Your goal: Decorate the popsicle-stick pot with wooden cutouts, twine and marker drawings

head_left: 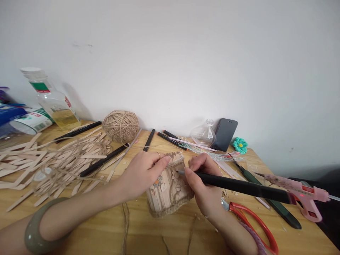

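Observation:
A small craft piece made of wooden sticks (165, 189) and edged with twine is held tilted above the table. My left hand (147, 170) grips its upper left side, thumb on the front. Wooden flower shapes are fixed on its face, one painted grey with an orange centre. Between the fingers of my right hand (205, 180) is a black marker pen (239, 185), its tip at an unpainted flower on the right part of the face. Whether the tip touches the wood I cannot tell for certain.
Left lie heaped craft sticks (23, 159), loose twine and black markers. Behind stand a twine ball (120, 125), a bottle of yellow liquid (60, 106) and a phone (225, 134). Right are red-handled scissors (255, 216), green-handled tweezers-like tool (278, 209) and a pink glue gun (300, 191).

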`<state>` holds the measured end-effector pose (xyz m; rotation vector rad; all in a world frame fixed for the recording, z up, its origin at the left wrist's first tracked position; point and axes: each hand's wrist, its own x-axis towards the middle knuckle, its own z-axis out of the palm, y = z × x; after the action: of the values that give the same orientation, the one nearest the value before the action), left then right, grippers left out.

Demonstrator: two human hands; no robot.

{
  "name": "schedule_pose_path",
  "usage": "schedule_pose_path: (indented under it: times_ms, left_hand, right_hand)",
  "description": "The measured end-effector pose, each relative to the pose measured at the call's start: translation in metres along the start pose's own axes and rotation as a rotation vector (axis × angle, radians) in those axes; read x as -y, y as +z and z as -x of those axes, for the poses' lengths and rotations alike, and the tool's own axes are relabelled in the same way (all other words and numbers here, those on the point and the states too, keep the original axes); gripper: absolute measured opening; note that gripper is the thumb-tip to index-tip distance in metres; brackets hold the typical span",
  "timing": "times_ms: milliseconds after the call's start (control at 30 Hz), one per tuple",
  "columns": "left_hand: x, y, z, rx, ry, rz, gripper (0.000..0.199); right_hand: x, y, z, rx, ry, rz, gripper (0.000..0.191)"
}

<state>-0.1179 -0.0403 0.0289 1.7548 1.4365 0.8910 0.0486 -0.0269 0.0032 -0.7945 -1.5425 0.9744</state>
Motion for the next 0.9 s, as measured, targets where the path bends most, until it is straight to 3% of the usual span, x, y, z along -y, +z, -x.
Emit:
schedule_pose_path:
  times_ms: [233, 700, 900]
  left_hand:
    - [-0.0011, -0.0001, 0.0007, 0.002, 0.000, 0.012, 0.040]
    - [-0.0013, -0.0006, 0.0003, 0.011, -0.008, 0.023, 0.041]
    - [0.0002, -0.0001, 0.0003, 0.008, -0.015, 0.030, 0.040]
  right_hand:
    - [-0.0012, 0.0019, 0.0000, -0.063, 0.008, 0.032, 0.020]
    - [-0.0008, 0.0019, -0.0001, 0.001, 0.003, -0.032, 0.022]
    - [-0.0025, 0.0010, -0.0003, -0.047, 0.021, -0.079, 0.020]
